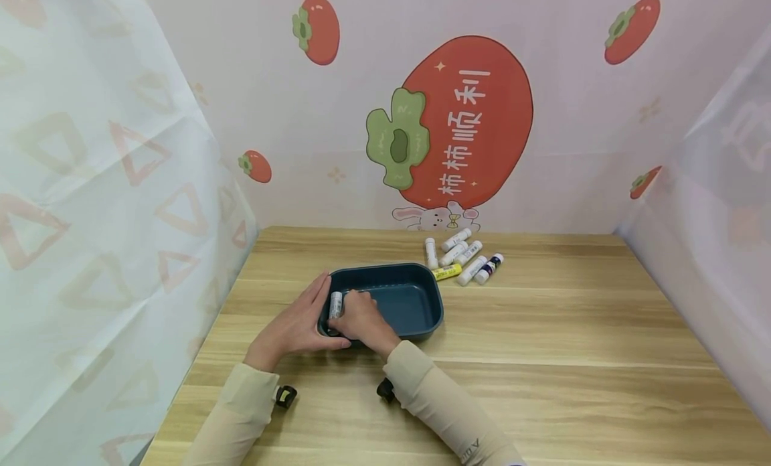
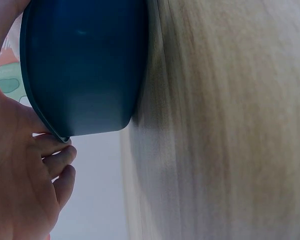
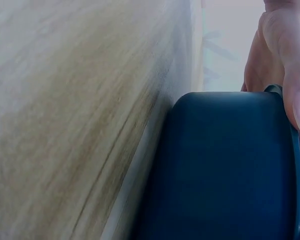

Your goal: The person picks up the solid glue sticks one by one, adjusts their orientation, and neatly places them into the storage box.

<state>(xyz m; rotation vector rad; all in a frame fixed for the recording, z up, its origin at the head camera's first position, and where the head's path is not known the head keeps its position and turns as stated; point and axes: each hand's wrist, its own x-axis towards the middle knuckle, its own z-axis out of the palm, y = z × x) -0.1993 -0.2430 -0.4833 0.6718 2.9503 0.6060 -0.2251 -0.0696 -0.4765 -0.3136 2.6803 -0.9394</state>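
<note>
A dark blue plastic bin (image 1: pixel 415 308) sits on the table. My left hand (image 1: pixel 294 329) holds its left end, the thumb along the front rim and the fingers at the back left corner. The left wrist view shows that hand's fingers (image 2: pixel 60 162) bent at the rim. Inside the bin, my right hand (image 1: pixel 364 322) reaches to the left end with curled fingers and grips a white labelled tube (image 1: pixel 336 302) near its lower end. The tube lies along the left wall, its lower part covered by the fingers. The bin wall hides the right fingertips in the right wrist view.
Behind the bin's right corner lies a loose group of tubes: several white tubes (image 1: pixel 472 270), a yellow tube (image 1: pixel 448 272) and a dark blue and white one (image 1: pixel 489 268). A printed backdrop (image 1: pixel 560 185) rises behind the wooden table (image 1: pixel 572 359), with hanging sheets at both sides.
</note>
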